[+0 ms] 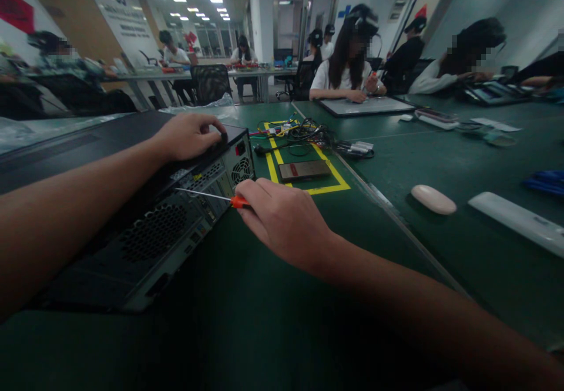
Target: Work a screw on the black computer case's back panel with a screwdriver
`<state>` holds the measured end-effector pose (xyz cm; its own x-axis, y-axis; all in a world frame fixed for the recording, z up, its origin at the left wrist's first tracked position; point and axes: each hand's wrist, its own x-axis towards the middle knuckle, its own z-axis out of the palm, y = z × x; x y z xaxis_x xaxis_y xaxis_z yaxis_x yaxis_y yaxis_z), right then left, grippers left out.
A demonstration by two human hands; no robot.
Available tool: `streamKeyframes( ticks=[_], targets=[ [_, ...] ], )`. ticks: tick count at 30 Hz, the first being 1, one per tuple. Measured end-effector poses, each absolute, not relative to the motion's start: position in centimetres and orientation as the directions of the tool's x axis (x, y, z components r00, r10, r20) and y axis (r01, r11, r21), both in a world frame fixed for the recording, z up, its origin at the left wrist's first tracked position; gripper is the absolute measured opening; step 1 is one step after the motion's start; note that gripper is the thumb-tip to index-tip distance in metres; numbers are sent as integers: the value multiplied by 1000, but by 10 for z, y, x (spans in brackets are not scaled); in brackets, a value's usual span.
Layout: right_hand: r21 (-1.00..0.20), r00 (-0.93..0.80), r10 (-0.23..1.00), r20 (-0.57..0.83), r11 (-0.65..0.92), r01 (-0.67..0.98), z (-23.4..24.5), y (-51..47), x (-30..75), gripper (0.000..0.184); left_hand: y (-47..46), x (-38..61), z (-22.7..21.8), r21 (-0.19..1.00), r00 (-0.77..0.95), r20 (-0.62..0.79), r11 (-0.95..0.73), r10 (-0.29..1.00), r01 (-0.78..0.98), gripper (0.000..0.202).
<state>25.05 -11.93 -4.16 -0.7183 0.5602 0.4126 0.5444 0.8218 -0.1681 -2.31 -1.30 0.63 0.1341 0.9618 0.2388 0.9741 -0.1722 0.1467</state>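
A black desktop computer case (145,232) lies on its side on the green table, its grey rear panel with vents facing me. My left hand (187,135) rests curled over the case's top far corner, pressing on it. My right hand (282,221) is closed around an orange-handled screwdriver (211,196). The screwdriver's thin metal shaft points left, with its tip against the rear panel.
A yellow-taped square on the table holds a dark flat device (304,170) and tangled cables (304,131). A white mouse (434,199) and a white keyboard (515,222) lie to the right. Several other people sit working at neighbouring tables behind.
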Motion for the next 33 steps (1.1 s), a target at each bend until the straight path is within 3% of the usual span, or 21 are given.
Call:
streamKeyframes(
  ticks=[16, 27, 33],
  targets=[
    [-179, -704, 550, 448, 827, 532, -40, -120, 254, 20, -16, -21, 8, 147, 128, 238, -166, 963, 975, 55],
    [-224, -692, 604, 394, 794, 565, -38, -121, 250, 36, -16, -23, 7, 143, 142, 240, -180, 960, 973, 52],
    [-223, -713, 570, 408, 820, 527, -40, -120, 251, 29, -14, -24, 7, 153, 143, 243, -183, 959, 971, 48]
  ],
)
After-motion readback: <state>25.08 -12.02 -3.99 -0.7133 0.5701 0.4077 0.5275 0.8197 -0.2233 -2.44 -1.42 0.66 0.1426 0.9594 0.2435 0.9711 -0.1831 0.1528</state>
